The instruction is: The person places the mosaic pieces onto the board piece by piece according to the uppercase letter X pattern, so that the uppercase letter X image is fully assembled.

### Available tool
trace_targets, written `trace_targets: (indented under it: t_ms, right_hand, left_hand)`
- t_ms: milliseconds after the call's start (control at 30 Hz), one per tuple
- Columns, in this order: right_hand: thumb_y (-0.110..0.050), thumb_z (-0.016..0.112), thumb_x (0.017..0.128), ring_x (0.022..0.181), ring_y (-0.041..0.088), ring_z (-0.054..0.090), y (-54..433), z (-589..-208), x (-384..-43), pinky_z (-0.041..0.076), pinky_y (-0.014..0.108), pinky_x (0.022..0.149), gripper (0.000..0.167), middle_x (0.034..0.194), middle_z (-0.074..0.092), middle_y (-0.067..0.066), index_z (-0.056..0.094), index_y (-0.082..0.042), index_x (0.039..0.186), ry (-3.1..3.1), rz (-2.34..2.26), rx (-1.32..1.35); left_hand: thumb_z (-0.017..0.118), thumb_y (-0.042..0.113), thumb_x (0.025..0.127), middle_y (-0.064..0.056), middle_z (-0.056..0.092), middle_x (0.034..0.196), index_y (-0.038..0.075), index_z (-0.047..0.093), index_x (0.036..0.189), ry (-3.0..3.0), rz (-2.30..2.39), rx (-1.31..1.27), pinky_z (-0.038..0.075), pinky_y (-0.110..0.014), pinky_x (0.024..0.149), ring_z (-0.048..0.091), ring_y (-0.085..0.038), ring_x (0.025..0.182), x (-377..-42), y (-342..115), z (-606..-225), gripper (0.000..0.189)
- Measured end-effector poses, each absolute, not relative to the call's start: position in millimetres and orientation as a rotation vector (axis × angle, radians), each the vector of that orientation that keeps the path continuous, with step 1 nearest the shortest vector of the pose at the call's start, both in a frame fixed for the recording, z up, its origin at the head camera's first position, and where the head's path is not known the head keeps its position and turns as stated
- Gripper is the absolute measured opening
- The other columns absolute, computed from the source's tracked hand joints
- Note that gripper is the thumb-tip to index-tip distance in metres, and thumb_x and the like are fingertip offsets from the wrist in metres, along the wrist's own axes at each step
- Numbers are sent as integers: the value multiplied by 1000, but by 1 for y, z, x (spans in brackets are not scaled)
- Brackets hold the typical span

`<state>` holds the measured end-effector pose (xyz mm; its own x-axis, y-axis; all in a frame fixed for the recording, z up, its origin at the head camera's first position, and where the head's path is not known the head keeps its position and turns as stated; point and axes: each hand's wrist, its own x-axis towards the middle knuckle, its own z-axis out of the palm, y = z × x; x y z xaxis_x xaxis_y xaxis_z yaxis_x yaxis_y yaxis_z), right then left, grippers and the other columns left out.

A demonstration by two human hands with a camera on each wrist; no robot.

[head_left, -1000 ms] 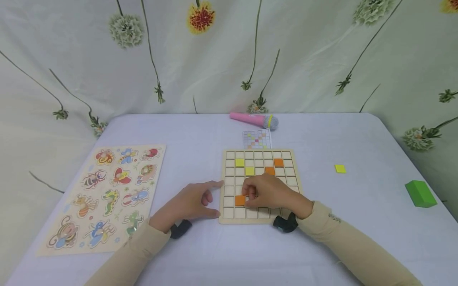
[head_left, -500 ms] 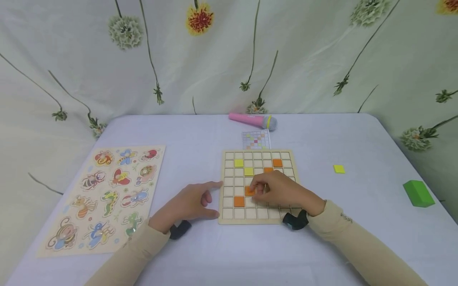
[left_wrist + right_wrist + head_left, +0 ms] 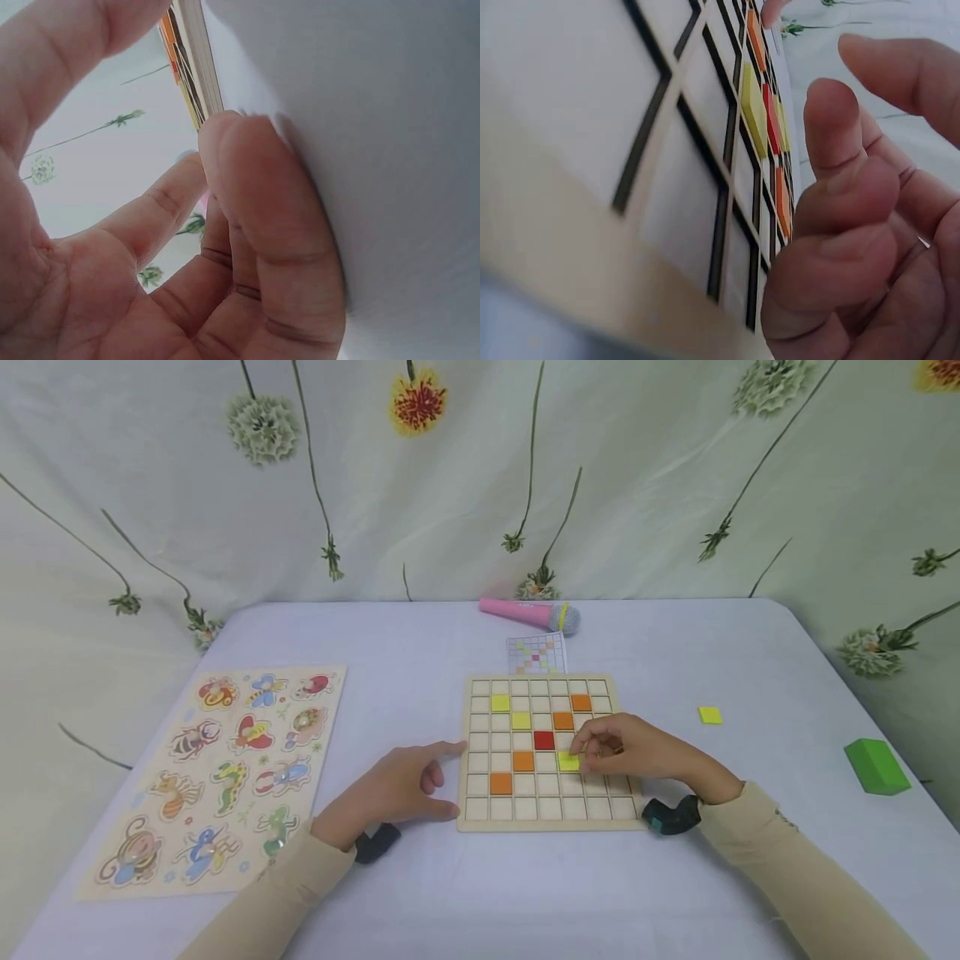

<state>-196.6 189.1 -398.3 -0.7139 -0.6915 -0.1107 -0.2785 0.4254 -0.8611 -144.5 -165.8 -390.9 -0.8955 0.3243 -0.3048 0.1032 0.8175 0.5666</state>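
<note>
My left hand point(image 3: 401, 782) rests at the left edge of the wooden grid board point(image 3: 480, 823), its thumb and index finger stretched out to touch that edge. Over the board's right part is my right hand point(image 3: 637, 747), fingertips beside a yellow tile point(image 3: 567, 762). In the right wrist view, thumb and index finger stand apart with nothing between them, and the yellow tile point(image 3: 753, 112) sits slightly raised in the grid. A red tile point(image 3: 543, 741) lies up and left of it. Orange tiles point(image 3: 522, 762) and two further yellow tiles point(image 3: 500, 702) form diagonals on the board.
A loose yellow tile point(image 3: 709, 716) and a green block point(image 3: 876, 767) lie to the right. Behind the board are a pattern card point(image 3: 536, 653) and a pink toy microphone point(image 3: 525, 611). An insect puzzle board point(image 3: 247, 802) covers the left side of the table.
My right hand has moved right across the board, from beside an orange tile to beside the yellow one. The red and lower yellow tiles have come into sight. The left hand stays put.
</note>
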Motion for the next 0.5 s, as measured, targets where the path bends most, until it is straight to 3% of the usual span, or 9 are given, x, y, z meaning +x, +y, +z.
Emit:
trace_targets:
  t_ms: [267,500]
  right_hand:
    - [-4,74,100,76,11,55,212,-398,-198,47,24,70,19,86,65,1,72,7,115,2144,-1312,-752]
    - [-1,71,100,65,11,51,233,-392,-202,42,22,58,23,88,64,0,67,11,119,2142,-1397,-687]
  left_hand:
    - [97,18,81,-1,59,92,15,59,157,2601,795,320,47,-33,73,54,-17,85,-143,-165,-388,86]
    - [97,18,81,-1,59,91,14,59,157,2606,782,316,48,-33,73,54,-18,85,-143,-165,-388,85]
